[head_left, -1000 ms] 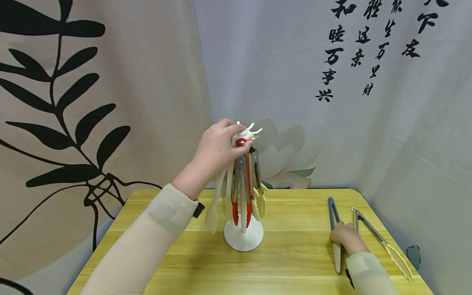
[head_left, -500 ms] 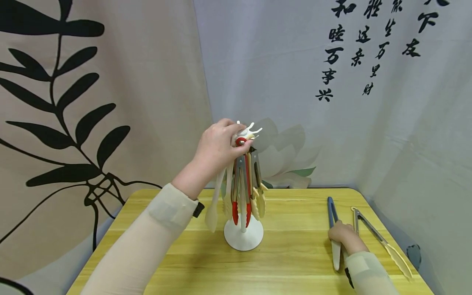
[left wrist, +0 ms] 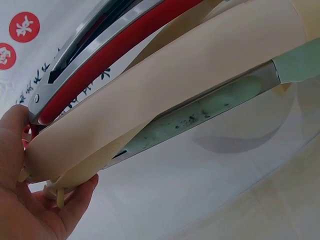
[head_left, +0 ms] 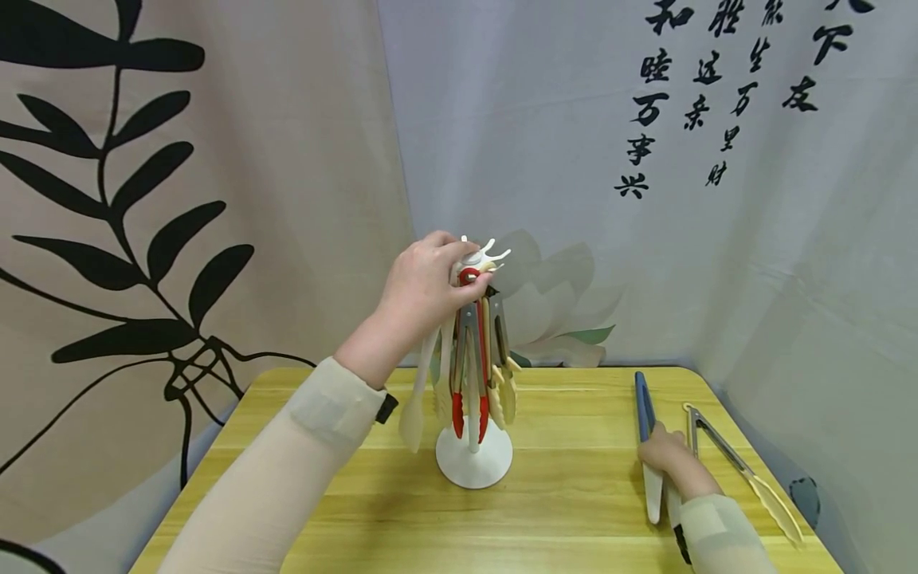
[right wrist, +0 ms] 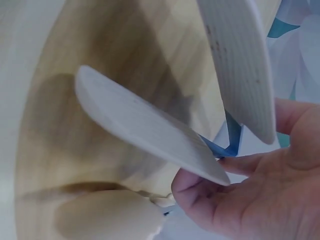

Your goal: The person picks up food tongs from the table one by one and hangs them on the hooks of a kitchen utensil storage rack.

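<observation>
A white utensil stand [head_left: 474, 466] stands upright mid-table, several tongs and flat-bladed utensils hanging from its hooks. My left hand [head_left: 430, 275] grips its top just below the prongs, fingertips in front and thumb beneath. Red-tipped tongs [head_left: 457, 414] hang at the front; a wide beige blade [left wrist: 130, 95] reaches across the left wrist view from that hand. At the right, my right hand [head_left: 674, 453] holds blue-handled tongs [head_left: 644, 410] around their middle. Their two pale, ribbed paddle ends [right wrist: 145, 125] are spread apart in the right wrist view, tilted over the wood.
Metal tongs with cream tips [head_left: 778, 506] lie spread near the right edge of the wooden table [head_left: 559, 510], just beside my right hand. Behind the table hangs a cloth backdrop [head_left: 538, 119] with writing and a leaf pattern.
The blue-handled tongs have been lifted a little, their blue far end rising and shifting slightly left while my right hand holds them. My left hand and the stand have stayed put.
</observation>
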Tool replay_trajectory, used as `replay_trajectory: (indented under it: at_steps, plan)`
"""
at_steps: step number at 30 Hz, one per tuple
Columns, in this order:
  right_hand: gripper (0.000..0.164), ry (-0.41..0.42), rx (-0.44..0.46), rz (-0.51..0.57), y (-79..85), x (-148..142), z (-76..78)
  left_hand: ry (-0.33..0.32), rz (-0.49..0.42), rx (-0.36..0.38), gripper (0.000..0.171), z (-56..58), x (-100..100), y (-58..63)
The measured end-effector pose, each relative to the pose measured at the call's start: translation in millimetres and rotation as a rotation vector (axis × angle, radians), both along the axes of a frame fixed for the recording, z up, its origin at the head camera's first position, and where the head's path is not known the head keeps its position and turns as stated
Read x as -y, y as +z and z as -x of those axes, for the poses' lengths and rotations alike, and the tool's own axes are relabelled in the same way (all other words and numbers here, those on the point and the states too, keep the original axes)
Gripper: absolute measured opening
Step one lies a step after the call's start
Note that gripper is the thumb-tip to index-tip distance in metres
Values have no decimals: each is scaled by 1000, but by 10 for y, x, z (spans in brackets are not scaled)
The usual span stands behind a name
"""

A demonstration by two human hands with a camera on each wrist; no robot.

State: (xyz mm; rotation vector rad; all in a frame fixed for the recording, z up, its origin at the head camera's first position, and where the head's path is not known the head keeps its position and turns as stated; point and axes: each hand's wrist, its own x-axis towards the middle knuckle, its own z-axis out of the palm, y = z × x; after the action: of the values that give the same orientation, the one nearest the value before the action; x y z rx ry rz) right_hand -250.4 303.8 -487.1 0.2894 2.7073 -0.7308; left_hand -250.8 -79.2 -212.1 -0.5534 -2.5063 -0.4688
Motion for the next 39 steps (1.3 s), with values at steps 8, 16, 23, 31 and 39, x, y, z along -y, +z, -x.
replay_trajectory:
  at_steps: [8, 16, 23, 31, 39]
  plan:
    - [79, 10, -7, 41, 158, 80, -37, -3, -1, 2, 40, 2, 8, -4]
    - [80, 33, -91, 78, 273, 209, -84, -10, -8, -3, 39, -3, 9, -8]
    - [80, 86, -185, 101, 424, 378, -120, -21, -17, -13, 38, 2, 20, -14]
    - [82, 140, -260, 122, 520, 517, -139, -61, -41, 18, 36, 17, 50, -14]
    - [83, 182, -345, 131, 598, 625, -165, -82, -44, 56, 37, 46, 80, -8]
